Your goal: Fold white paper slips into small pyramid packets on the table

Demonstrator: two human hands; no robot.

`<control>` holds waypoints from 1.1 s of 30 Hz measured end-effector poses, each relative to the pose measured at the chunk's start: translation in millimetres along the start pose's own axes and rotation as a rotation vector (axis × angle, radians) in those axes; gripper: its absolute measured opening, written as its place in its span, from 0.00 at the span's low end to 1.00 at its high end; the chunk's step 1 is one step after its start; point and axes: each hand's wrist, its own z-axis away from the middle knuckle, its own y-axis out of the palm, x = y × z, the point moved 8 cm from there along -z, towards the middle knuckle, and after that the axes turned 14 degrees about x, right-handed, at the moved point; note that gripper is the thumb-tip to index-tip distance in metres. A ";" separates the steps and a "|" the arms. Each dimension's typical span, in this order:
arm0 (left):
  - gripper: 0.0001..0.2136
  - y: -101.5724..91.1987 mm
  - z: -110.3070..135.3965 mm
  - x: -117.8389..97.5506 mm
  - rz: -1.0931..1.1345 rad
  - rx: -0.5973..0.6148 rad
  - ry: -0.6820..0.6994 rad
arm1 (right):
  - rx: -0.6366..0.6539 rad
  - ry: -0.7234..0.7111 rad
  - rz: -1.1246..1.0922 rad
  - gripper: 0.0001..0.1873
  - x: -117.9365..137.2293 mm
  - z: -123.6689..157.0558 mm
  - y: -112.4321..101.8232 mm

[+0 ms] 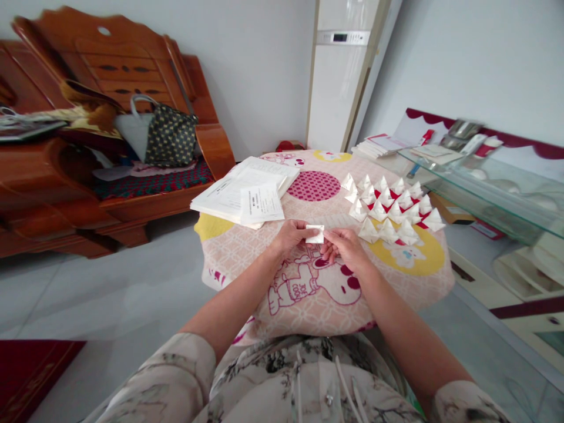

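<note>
A small folded piece of white paper point(314, 234) is held up between both hands over the round table. My left hand point(288, 236) pinches its left side, thumb on top. At its right edge the fingers of my right hand point(346, 247) grip the paper, with the other fingers curled below. To the right stand several folded white paper shapes point(388, 231) with pointed tops, set in rows partly over something red. On the left lies a stack of printed paper sheets point(229, 185), with a smaller printed sheet point(262, 203) on top.
A patterned pink cloth point(247, 258) covers the table. Right of it is a glass-topped cabinet point(493, 188) with papers, bowls and a cup. A wooden sofa point(123, 59) with a dotted bag point(171, 136) stands left, a tall white air conditioner point(337, 88) behind.
</note>
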 end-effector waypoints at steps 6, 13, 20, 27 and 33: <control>0.12 -4.1 1.6 -4.1 -0.080 -0.029 0.040 | 0.099 0.039 0.021 0.21 -2.6 -0.2 7.1; 0.10 -5.3 1.3 -3.9 -0.130 -0.054 0.033 | 0.121 0.048 0.040 0.20 -4.0 -1.4 7.9; 0.11 -3.2 0.8 -0.6 -0.104 -0.040 0.009 | 0.104 0.027 0.076 0.19 -2.4 -1.2 8.4; 0.19 5.0 -0.6 2.8 0.016 0.046 -0.012 | 0.102 -0.054 0.108 0.17 4.7 1.5 8.6; 0.20 1.8 -1.8 3.9 -0.040 0.011 -0.002 | 0.121 -0.064 0.129 0.16 4.9 2.3 12.7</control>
